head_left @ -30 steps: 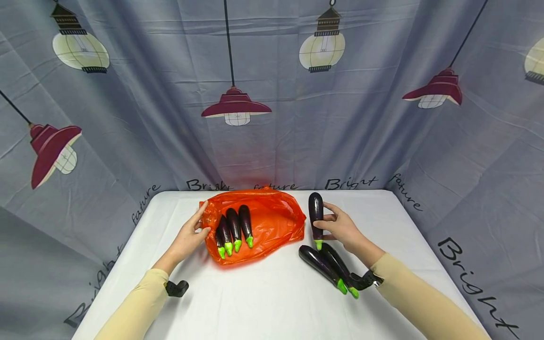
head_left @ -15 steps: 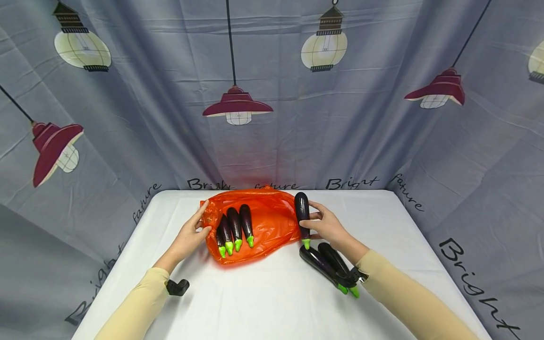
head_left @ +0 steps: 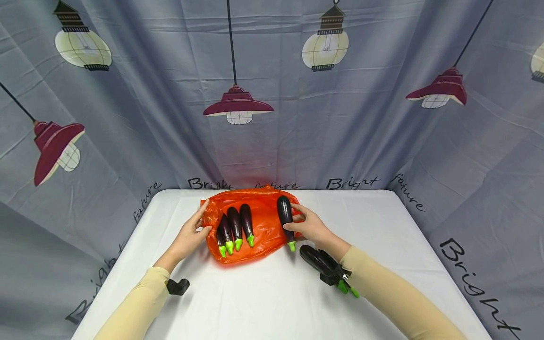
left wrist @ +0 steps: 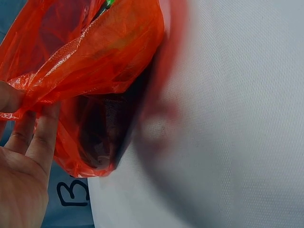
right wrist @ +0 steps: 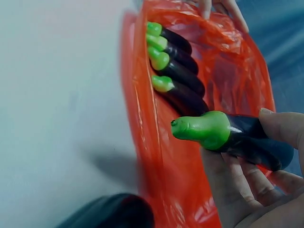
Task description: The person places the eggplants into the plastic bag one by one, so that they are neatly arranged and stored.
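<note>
An open orange-red plastic bag (head_left: 265, 231) lies on the white table. Several dark purple eggplants with green stems sit side by side in its left part, one eggplant (head_left: 246, 219) being the rightmost. My left hand (head_left: 185, 242) grips the bag's left edge, thumb on one side and fingers behind, as the left wrist view shows. Over the bag's right part, my right hand (head_left: 314, 229) holds another eggplant (head_left: 284, 211) between thumb and fingers. Its green stem (right wrist: 202, 129) points toward the table's front. In the right wrist view this eggplant is above the bag's open mouth, apart from the row inside.
Two more eggplants (head_left: 311, 256) lie on the table (head_left: 255, 302) right of the bag, partly hidden below my right wrist and its black camera mount (head_left: 333, 277). A grey curtain (head_left: 276, 141) printed with lamps hangs behind the table and at its sides.
My right hand has moved left with its eggplant, from beside the bag to over the bag's right part. The left hand has stayed at the bag's edge.
</note>
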`<state>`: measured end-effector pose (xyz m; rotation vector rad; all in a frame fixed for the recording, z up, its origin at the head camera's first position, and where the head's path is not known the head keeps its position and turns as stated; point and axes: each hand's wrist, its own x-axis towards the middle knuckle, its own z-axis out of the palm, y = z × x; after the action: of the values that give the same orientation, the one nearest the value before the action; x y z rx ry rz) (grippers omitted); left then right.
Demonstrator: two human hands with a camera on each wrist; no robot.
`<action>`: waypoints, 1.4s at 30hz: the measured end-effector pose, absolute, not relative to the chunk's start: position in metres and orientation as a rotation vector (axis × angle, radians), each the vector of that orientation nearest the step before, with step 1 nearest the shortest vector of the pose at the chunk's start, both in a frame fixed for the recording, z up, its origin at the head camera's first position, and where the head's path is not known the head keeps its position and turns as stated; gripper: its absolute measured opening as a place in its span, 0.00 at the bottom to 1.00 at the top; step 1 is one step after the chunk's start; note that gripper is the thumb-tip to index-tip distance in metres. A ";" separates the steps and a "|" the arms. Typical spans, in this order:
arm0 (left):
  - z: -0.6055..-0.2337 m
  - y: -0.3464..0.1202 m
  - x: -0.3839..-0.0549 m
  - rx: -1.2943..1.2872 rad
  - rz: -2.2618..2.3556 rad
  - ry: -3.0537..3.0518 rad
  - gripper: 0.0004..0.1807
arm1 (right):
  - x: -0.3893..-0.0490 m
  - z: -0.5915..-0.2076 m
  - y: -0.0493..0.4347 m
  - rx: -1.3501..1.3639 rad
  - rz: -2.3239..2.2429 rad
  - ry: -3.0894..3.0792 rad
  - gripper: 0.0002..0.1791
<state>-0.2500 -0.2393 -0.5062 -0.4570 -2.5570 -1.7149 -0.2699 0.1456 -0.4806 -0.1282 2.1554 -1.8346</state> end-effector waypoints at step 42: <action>-0.503 -0.236 -0.251 -0.440 -1.725 -2.561 0.46 | -0.303 -0.510 0.084 -0.135 -1.775 2.213 0.43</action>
<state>-0.2508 -0.2356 -0.5031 -0.4397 -2.5610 -1.7249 -0.3029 0.0836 -0.5100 -0.1355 2.2133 -1.7750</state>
